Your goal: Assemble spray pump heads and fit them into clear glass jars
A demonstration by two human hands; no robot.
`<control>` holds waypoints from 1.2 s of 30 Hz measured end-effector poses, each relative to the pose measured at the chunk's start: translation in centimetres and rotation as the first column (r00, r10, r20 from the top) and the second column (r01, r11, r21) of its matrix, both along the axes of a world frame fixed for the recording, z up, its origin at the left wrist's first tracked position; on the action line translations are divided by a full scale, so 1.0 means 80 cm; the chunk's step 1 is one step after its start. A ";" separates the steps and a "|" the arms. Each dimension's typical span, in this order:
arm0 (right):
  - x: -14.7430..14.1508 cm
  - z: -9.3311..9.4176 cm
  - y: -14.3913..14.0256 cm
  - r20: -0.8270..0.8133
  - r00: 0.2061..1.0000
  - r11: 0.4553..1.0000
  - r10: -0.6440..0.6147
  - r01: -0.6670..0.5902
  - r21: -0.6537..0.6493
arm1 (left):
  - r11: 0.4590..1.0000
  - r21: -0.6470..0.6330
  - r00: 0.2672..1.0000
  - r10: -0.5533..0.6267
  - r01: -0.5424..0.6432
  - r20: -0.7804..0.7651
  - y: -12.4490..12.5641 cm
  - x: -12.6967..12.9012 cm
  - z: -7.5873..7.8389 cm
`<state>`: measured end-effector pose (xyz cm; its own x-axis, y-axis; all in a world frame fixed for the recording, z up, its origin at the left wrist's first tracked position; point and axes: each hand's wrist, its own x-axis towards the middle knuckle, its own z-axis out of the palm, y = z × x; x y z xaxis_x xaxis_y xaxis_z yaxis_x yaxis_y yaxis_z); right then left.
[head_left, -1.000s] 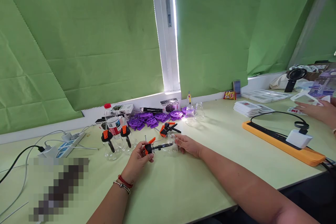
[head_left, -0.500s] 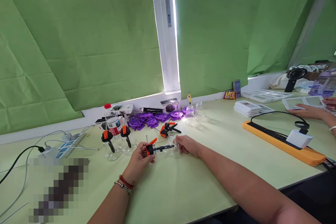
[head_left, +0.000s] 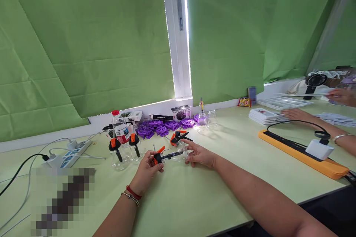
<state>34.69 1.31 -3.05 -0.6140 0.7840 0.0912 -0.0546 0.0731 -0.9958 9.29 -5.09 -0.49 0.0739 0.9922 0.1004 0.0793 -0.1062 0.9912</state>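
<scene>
Near the middle of the pale green surface (head_left: 194,200), the left hand (head_left: 148,166) has its fingers pinched around the orange-and-black head of a small pump tool (head_left: 162,155), held just above the surface. The right hand (head_left: 198,155) meets it from the other side, fingers curled around the clear cup (head_left: 180,154) fitted on the tool's far end. Just beyond lies a loose orange-and-black clamp (head_left: 178,137). To the left stand two more clear cups with pump heads (head_left: 125,150), beside a water bottle (head_left: 119,129) with a red cap. Farther back, purple plastic parts (head_left: 164,126) lie along the window sill. Far right, another person's hand (head_left: 296,114) rests on a stack of white trays (head_left: 264,115).
</scene>
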 end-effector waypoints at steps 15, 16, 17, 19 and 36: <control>-0.010 -0.001 0.003 0.084 0.996 0.999 -0.034 0.032 0.023 | 0.999 0.034 0.999 -0.038 0.039 -0.018 -0.001 0.001 -0.002; -0.010 -0.002 0.003 0.088 0.996 0.999 -0.035 0.033 0.026 | 0.999 0.031 0.999 -0.036 0.036 -0.020 -0.001 0.001 -0.002; -0.010 -0.003 0.003 0.091 0.995 0.999 -0.037 0.034 0.029 | 0.999 0.030 0.999 -0.033 0.033 -0.021 -0.001 0.001 -0.002; -0.010 -0.003 0.003 0.108 0.993 0.998 -0.051 0.048 0.033 | 0.999 0.027 0.999 -0.024 0.025 -0.025 -0.001 0.001 -0.002; -0.006 -0.007 0.005 -0.003 0.998 0.997 -0.059 0.059 -0.045 | 1.000 0.022 0.998 -0.003 0.004 -0.063 -0.005 0.003 0.005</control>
<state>34.20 1.68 -3.59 -0.5660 0.8224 0.0579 -0.0560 0.0317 -0.9979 9.52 -5.47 -0.10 0.0843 0.9895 0.1173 0.1405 -0.1283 0.9817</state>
